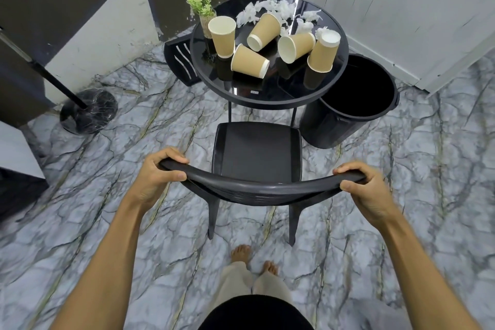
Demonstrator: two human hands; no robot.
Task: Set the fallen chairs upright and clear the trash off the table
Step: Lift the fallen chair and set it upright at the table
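A black chair (257,153) stands upright in front of me, its seat facing the round black glass table (267,96). My left hand (158,174) grips the left end of its curved backrest and my right hand (367,190) grips the right end. On the table lie several brown paper cups (249,61), some upright, some on their sides, with crumpled white tissues (270,8) behind them. A second black chair (179,61) lies tipped against the table's far left side, mostly hidden.
An open black trash bin (356,104) stands on the floor right of the table. A small potted plant (202,8) sits on the table's left rim. A lamp stand with a round marble base (88,111) is at the left. Walls close in behind.
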